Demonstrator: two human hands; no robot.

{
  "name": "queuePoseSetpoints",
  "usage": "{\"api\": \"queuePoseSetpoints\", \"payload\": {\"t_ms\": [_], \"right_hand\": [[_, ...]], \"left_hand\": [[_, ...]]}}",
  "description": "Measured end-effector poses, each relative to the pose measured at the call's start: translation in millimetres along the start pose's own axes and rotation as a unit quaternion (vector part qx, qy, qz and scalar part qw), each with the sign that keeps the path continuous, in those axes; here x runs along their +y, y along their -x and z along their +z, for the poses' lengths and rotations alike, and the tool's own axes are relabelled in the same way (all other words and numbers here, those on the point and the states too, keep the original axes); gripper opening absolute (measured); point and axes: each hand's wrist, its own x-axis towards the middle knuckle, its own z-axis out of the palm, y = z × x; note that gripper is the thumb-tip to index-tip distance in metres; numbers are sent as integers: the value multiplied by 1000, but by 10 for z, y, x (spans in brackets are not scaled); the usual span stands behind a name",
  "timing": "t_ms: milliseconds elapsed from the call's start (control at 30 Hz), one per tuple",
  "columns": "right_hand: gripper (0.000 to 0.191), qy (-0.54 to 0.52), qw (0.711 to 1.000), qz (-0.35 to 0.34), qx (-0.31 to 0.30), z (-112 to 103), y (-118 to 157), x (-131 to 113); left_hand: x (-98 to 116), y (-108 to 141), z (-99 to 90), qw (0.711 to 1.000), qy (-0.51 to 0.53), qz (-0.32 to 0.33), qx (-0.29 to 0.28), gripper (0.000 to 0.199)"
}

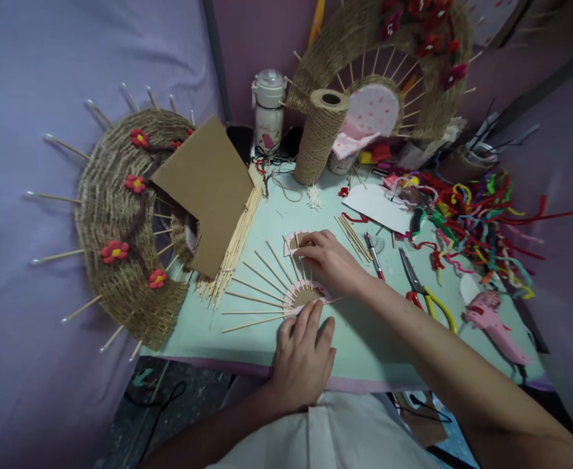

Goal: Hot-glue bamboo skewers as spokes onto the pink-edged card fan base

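Observation:
On the light green table lies a cardboard half-circle [307, 295] with a pink rim, with thin wooden sticks [259, 283] fanning out from it to the left and upward. My left hand [303, 355] rests with its fingers spread on the lower edge of this half-circle. Above it, my right hand [328, 257] has its thumb and fingers bent together near the tops of the upper sticks. A second small cardboard piece [293, 241] with a pink rim lies partly under the right fingers. Whether the right fingertips hold a stick is hidden.
Woven fan with red flowers [120, 221] and brown cardboard [212, 189] lie left, beside a stick bundle [237, 244]. Twine roll [320, 140] and bottle [269, 111] stand behind. Pliers [426, 293], pen [374, 254], pink glue gun [496, 326] and colourful pipe cleaners [476, 221] lie right.

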Motion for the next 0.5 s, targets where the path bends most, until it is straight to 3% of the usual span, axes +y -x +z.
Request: {"api": "queuePoseSetpoints", "payload": {"t_ms": [500], "right_hand": [[20,55,998,2,9,21,64,-2]], "left_hand": [[-2,-19,-24,1000,-3,-6,-13,41]]}}
